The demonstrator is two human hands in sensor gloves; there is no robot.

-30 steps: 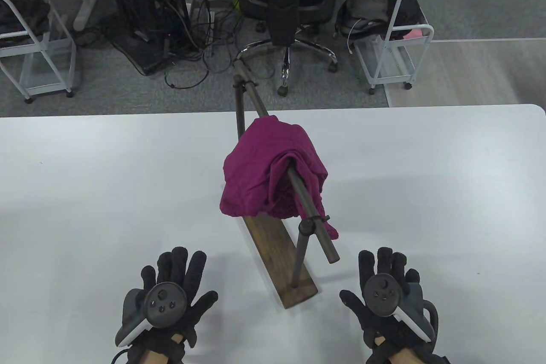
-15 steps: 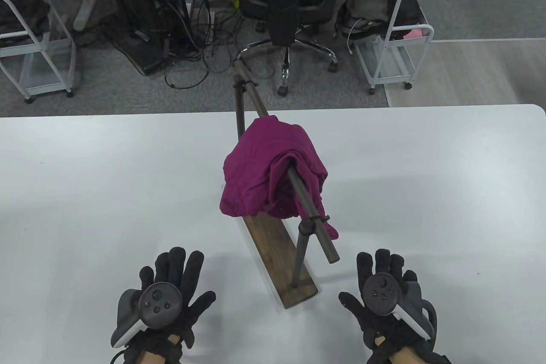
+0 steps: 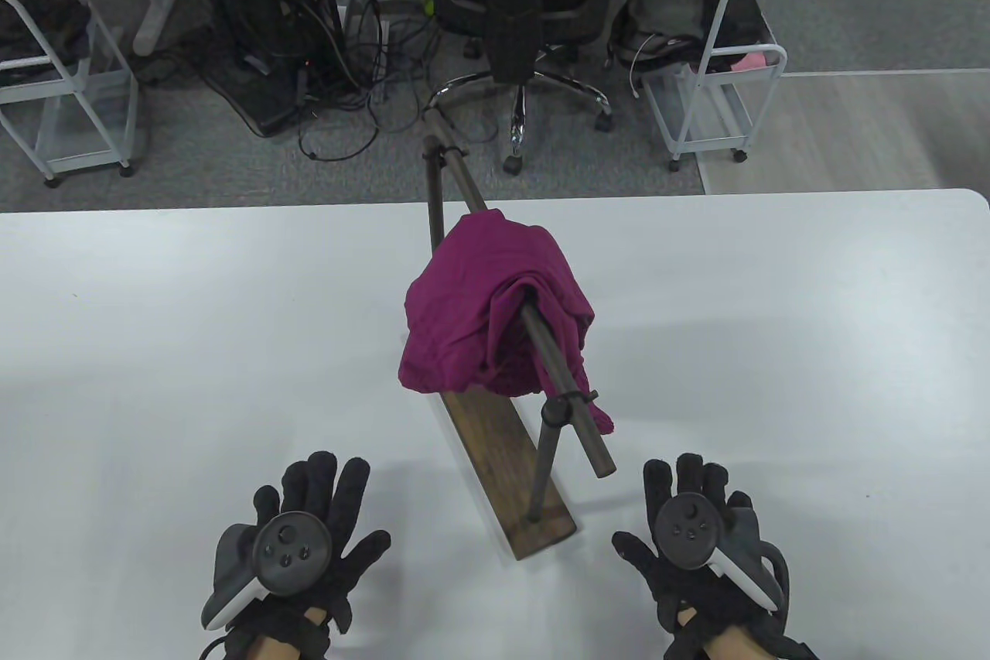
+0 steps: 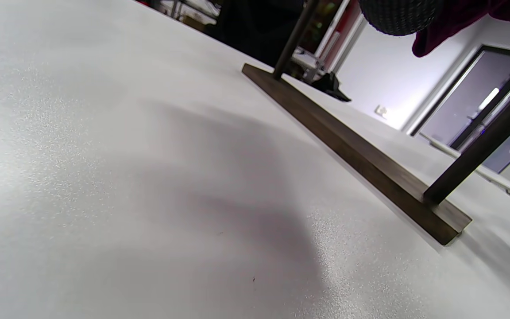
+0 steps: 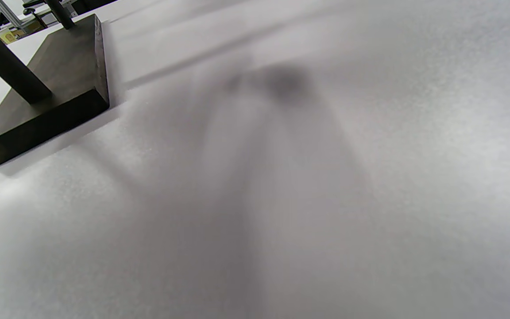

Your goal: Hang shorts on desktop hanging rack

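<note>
Two hands, left hand point(image 3: 298, 536) and right hand point(image 3: 696, 536), lie with fingers released, magenta shorts point(image 3: 487, 312) draping the rack point(image 3: 495, 443).

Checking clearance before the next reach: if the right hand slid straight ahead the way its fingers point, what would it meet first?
Probably nothing on the table: the right hand points up the bare surface to the right of the rack. The bar's near end lies just left of that line, though height is unclear.

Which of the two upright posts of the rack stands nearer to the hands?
The post at the near end of the wooden base, between the left hand and right hand. The other post rises behind the shorts.
</note>
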